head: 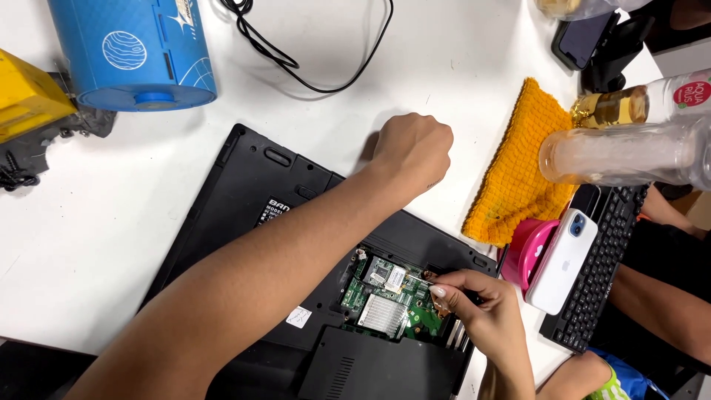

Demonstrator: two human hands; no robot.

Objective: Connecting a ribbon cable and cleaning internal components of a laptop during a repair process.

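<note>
Laptop (244, 200), black and upturned on the white table (89, 222), lies with its long axis running from upper left to lower right; one open bay shows a green circuit board (381, 300). Right hand (474, 304) pinches a thin tool (416, 277) over the board. Left hand (412, 152) rests as a closed fist at the laptop's far edge. Beside it lie one orange knitted cloth (518, 170), one white phone (561, 261), one keyboard (603, 267) and two clear bottles (629, 148).

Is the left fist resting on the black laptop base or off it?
Touching. The head view shows the left hand, closed in a fist, pressed on the upturned laptop base's top edge, no gap visible.
</note>
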